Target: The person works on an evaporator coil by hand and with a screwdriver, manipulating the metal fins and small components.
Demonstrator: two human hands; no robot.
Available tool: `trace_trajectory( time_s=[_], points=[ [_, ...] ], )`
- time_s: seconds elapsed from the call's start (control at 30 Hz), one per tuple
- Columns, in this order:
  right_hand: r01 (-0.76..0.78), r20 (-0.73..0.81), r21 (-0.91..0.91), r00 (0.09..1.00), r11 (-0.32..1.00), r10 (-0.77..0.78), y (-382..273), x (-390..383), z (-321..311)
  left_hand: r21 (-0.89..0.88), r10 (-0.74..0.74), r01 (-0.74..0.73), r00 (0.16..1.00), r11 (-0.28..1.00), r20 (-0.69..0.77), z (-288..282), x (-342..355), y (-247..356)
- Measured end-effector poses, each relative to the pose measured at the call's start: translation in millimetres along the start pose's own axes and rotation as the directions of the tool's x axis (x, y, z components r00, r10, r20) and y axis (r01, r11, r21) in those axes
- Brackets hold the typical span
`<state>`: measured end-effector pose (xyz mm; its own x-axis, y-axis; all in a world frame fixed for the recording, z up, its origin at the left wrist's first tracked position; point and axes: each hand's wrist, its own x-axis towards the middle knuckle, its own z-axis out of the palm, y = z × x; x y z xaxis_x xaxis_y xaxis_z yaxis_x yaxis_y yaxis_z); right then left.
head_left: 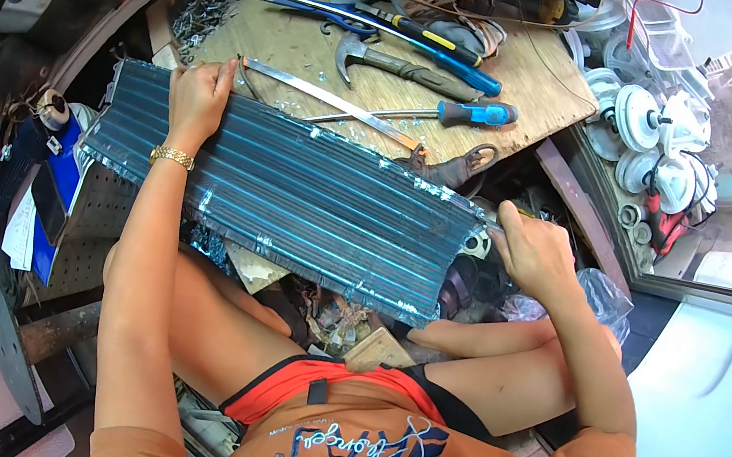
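Note:
A long, dark, finned radiator core with bright metal bands rests tilted across my lap, its upper edge against the wooden worktop. My left hand is closed over the core's upper edge near its left end. At the core's upper right corner, my right hand is closed; whether it pinches the corner itself or a thin metal piece there, I cannot make out. Just beyond the upper edge lie a hacksaw blade with orange ends and a screwdriver with a blue and black handle.
The wooden worktop also carries a claw hammer, pliers and a heap of small metal scraps. White plastic spools crowd the right side. A round metal disc stands at lower left, by a perforated metal box.

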<state>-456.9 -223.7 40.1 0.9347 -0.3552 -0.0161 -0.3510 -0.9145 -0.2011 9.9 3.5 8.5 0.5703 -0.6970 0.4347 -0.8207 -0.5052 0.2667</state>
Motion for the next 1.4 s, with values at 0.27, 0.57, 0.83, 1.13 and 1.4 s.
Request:
trace_trajectory(
  time_s=[0.27,0.57,0.83,1.13,1.4],
  points=[
    [-0.085,-0.108,-0.112,0.992,0.990,0.073,33.5,-17.2,25.4,0.015,0.023,-0.023,1.000,1.000,0.018,-0.8,0.8,2.9],
    [-0.212,0.099,0.753,0.972,0.623,0.211,5.5,16.4,26.6,0.075,-0.016,0.013,0.999,0.997,0.039,-1.0,-3.0,-4.8],
    [-0.468,0.407,0.861,0.869,0.198,0.281,21.5,25.3,43.3,0.059,0.007,-0.008,1.000,0.998,0.025,-1.4,0.4,1.7],
    [-0.397,0.325,0.813,0.916,0.425,0.234,14.8,28.3,27.9,0.041,0.023,-0.023,1.000,0.999,0.003,1.4,0.0,3.5],
    [0.102,-0.192,0.233,0.980,0.967,-0.057,-10.1,55.8,10.8,0.055,0.022,-0.022,1.000,0.998,0.007,0.6,0.7,-0.4]
  ],
)
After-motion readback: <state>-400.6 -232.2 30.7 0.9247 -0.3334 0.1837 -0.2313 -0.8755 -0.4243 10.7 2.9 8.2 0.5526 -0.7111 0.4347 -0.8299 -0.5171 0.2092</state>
